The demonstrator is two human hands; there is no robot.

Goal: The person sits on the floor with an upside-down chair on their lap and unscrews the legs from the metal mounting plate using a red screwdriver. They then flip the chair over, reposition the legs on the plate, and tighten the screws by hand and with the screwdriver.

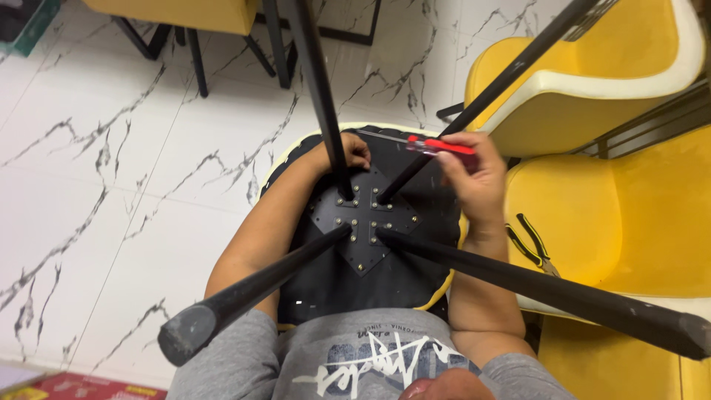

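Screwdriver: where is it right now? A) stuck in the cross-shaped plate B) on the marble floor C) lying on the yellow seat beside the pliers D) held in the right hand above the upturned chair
D: the right hand grips the red-handled screwdriver over the upturned chair, while the pliers lie alone on the yellow seat.

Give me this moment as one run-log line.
left hand: grips black chair leg | right hand: holds red-handled screwdriver | upturned chair base on lap | pliers on yellow seat
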